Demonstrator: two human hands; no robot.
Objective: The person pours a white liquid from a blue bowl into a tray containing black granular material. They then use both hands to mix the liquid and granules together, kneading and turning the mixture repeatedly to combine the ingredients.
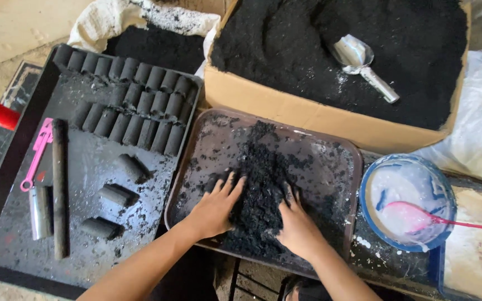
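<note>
A brown tray (330, 150) lies in front of me with a heap of black, damp powder (260, 184) down its middle. My left hand (214, 209) presses flat against the heap's left side, fingers spread and blackened. On the other side my right hand (297, 226) pushes into the heap, its fingertips buried in the powder. Neither hand holds a tool.
A black tray (6, 167) on the left carries rows of black pressed cylinders (140, 100), three loose ones, a dark rod (59, 189), a metal tube and a pink tool (37, 150). Behind stands a cardboard box (285, 108) of black powder with a metal scoop (358, 58). A blue bowl (408, 200) with a pink spoon sits right.
</note>
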